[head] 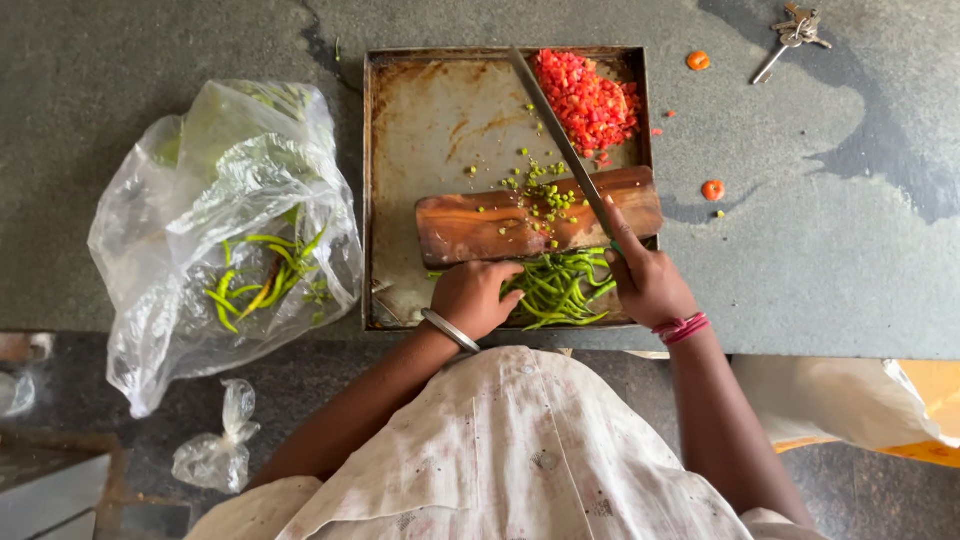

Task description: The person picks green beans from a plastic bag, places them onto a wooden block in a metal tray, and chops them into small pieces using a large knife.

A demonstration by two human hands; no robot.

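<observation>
Fingers of left hand (472,297) curled on bunch of green chillies (560,288); right hand (648,283) grips one long steel knife (560,140); one brown wooden board (500,225); two tomato ends (712,190).

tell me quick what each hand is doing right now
Left hand: curled shut on the bunch of green chillies.
Right hand: shut on the knife handle, forefinger along the blade.

We see a bunch of long green chillies (560,288) lying low of centre, a long knife (560,135) slanting diagonally above them.
</observation>
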